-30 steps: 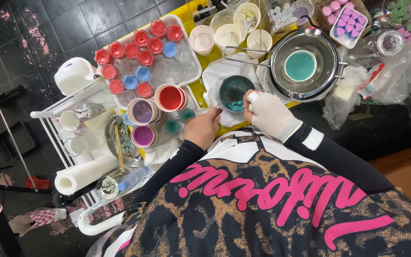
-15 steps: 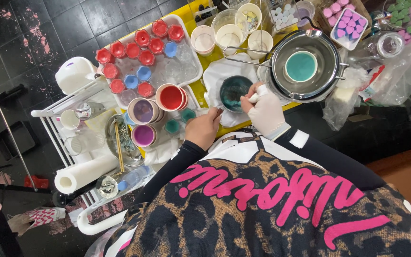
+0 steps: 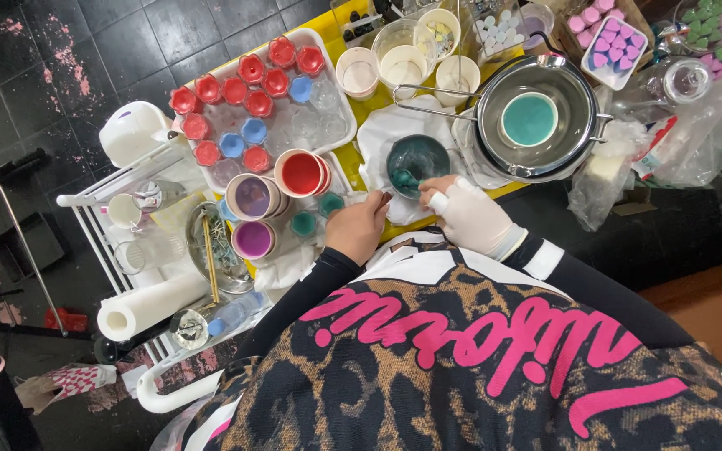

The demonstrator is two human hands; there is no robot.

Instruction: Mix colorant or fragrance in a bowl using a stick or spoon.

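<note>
Right hand (image 3: 471, 219) in a white glove, fingers curled at the near rim of the teal bowl (image 3: 416, 164) – seems to pinch a small tool dipped in the teal stuff, but the tool itself is too small to make out, so grip contents unclear. Left hand (image 3: 359, 227) bare, loosely closed, fingertips touching the white cloth (image 3: 378, 134) just left of the bowl; whether it pinches the cloth, cannot tell. Bowl sits on that cloth, directly ahead of both hands, between them.

Right of the gloved hand and further out – a steel pot (image 3: 535, 117) with a teal cup (image 3: 529, 119) inside, touching the cloth's edge. Left of the bare hand: two small teal cups (image 3: 304, 223), then a red cup (image 3: 301, 173) and two purple cups (image 3: 253, 238). Beyond those, a white tray (image 3: 327, 88) with red and blue moulds. Ahead of the bowl, cream-coloured cups (image 3: 358, 73) on the yellow table (image 3: 346, 163). Far left, a paper roll (image 3: 148, 305) on a white rack (image 3: 98, 200). Far right past the pot, a tray of pink pieces (image 3: 610, 42) and clear bags (image 3: 704, 125)
</note>
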